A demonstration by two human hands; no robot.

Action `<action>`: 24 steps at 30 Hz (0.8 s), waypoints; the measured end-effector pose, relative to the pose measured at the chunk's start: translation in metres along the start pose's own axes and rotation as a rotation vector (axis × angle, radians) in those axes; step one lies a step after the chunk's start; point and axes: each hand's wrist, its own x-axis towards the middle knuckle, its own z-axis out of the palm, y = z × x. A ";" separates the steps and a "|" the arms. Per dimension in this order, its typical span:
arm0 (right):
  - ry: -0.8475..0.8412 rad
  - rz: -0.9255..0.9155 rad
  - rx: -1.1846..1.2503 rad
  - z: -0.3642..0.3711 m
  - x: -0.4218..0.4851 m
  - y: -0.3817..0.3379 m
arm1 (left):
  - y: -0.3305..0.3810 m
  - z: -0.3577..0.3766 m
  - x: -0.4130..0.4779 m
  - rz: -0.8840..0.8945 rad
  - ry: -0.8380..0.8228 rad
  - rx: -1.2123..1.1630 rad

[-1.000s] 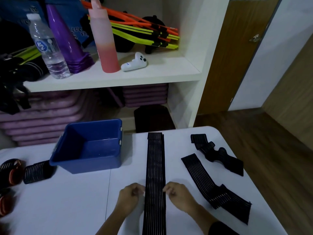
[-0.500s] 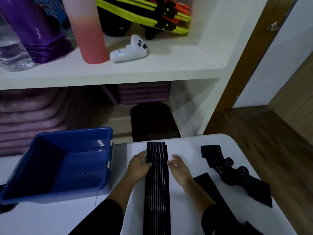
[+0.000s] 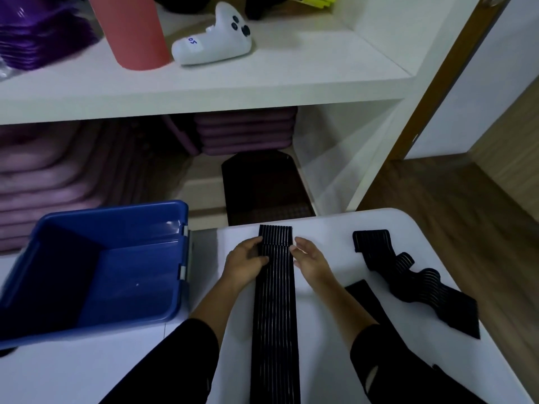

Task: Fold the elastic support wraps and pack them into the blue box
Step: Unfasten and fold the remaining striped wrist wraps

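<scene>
Wrap point(image 3: 275, 310), a long black ribbed elastic band, lay flat and straight on the white tabletop point(image 3: 73, 371), running away from the person toward the far edge. This was the single head view, looking down over both forearms in dark sleeves.

Left hand point(image 3: 243, 262) sat at the wrap's left edge near its far end, thumb and fingers point(image 3: 256, 243) pinching the edge. Right hand point(image 3: 310, 258) sat at the opposite edge, fingers point(image 3: 300, 243) loosely spread and touching the band's side; whether it had a real hold could not be told.

Box point(image 3: 96, 225), blue and with nothing visible inside, stood on the tabletop just to the left of the wrap. Two more wraps waited to the right: a crumpled one point(image 3: 408, 272) near the far corner, and part of another point(image 3: 361, 293) just beside the right forearm.

Above, a shelf point(image 3: 262, 74) held a pink bottle point(image 3: 131, 30) and a white controller point(image 3: 213, 42); purple mats point(image 3: 245, 129) were stacked beneath.

Judging from the layout, the first wrap was being squared up for folding, and nothing was packed. The next move likely called for both hands to grip the far end evenly and bring it back toward the body, edges aligned, so the elastic would not twist or spring open.
</scene>
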 end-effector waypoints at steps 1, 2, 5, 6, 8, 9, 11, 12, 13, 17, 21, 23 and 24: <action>0.011 -0.006 -0.002 -0.001 -0.006 0.002 | -0.005 -0.001 -0.004 0.014 0.027 0.003; 0.022 -0.007 -0.019 -0.002 -0.015 0.004 | -0.011 -0.001 -0.008 0.023 0.063 0.010; 0.017 -0.049 -0.165 -0.005 -0.046 0.023 | -0.031 0.001 -0.032 0.023 0.181 0.058; 0.011 -0.055 -0.201 -0.007 -0.058 0.028 | -0.038 0.003 -0.044 0.033 0.210 0.080; 0.010 -0.056 -0.237 -0.009 -0.082 0.038 | -0.047 0.007 -0.071 0.061 0.241 0.130; 0.015 -0.049 -0.248 -0.010 -0.092 0.043 | -0.050 0.009 -0.082 0.065 0.247 0.140; -0.003 -0.014 -0.250 -0.013 -0.110 0.048 | -0.056 0.013 -0.099 0.058 0.220 0.159; -0.028 0.012 -0.226 -0.014 -0.118 0.047 | -0.057 0.015 -0.105 0.051 0.192 0.159; -0.066 0.035 -0.186 -0.015 -0.124 0.046 | -0.057 0.015 -0.110 0.046 0.159 0.158; -0.106 0.063 -0.102 -0.023 -0.143 0.044 | -0.057 0.009 -0.135 0.053 0.099 0.117; -0.185 0.090 -0.126 -0.031 -0.171 0.059 | -0.077 0.005 -0.166 0.056 0.093 0.208; -0.245 0.059 -0.156 -0.032 -0.186 0.066 | -0.087 0.005 -0.184 0.055 0.032 0.214; -0.262 0.025 -0.190 -0.033 -0.192 0.070 | -0.090 0.005 -0.191 0.058 -0.003 0.208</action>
